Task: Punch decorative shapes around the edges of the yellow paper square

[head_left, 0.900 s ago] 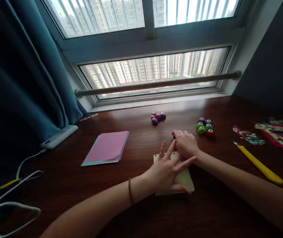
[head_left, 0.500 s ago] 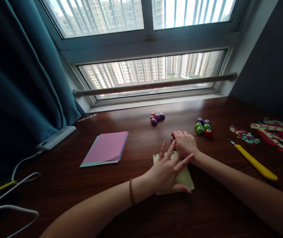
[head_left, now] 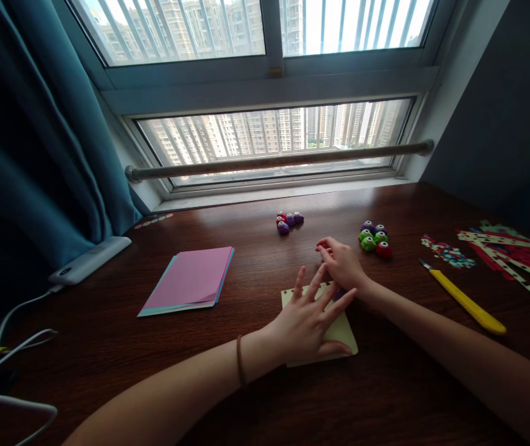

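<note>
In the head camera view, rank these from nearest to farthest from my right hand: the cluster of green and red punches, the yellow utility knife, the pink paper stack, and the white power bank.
From the right hand:
1. Cluster of green and red punches, just to its right, toward the window.
2. Yellow utility knife, farther right.
3. Pink paper stack, off to the left.
4. White power bank, far left by the curtain.

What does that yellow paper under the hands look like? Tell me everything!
The pale yellow square sheet of paper lies flat on the dark brown wooden table, turned slightly askew. Its far edge shows a row of small punched holes. The left hand presses down on it with fingers spread, hiding much of the middle. The right hand rests at its far right corner, closed over something small that cannot be made out. The near right corner is uncovered.
</note>
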Tool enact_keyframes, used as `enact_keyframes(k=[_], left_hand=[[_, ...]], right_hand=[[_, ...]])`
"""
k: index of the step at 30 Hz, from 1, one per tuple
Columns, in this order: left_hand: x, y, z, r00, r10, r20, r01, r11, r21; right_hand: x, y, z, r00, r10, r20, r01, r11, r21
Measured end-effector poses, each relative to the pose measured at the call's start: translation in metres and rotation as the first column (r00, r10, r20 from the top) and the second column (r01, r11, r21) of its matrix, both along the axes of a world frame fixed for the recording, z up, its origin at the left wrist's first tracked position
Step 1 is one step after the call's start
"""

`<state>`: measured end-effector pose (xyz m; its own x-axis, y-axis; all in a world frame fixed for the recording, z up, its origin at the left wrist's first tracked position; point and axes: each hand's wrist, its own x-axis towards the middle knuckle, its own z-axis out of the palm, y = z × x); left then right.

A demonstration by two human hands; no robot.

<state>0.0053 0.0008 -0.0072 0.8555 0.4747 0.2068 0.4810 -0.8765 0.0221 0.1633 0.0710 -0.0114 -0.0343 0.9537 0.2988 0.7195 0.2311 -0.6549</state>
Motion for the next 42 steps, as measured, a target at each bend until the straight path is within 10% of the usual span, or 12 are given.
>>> enact_keyframes(k=[7,17,27,42], left_hand=[[-0.001,0.005,-0.005,0.999,0.005,0.033,-0.003,0.998,-0.067],[-0.001,0.009,-0.015,0.983,0.135,0.121,-0.115,0.98,-0.16],[0.0,0.008,-0.013,0.983,0.156,0.099,-0.132,0.968,-0.212],[0.001,0.007,-0.009,0.986,0.15,0.069,-0.128,0.96,-0.25]], right_hand=[[0.032,-0.009,-0.003,0.94,0.221,-0.258,-0.222,0.975,0.026],[0.059,-0.037,-0.014,0.854,0.502,-0.14,-0.509,0.861,-0.019],[0.098,-0.014,0.006,0.964,0.068,-0.256,-0.098,0.99,-0.106],[0.11,-0.014,0.003,0.894,-0.103,0.436,0.102,0.994,0.025]])
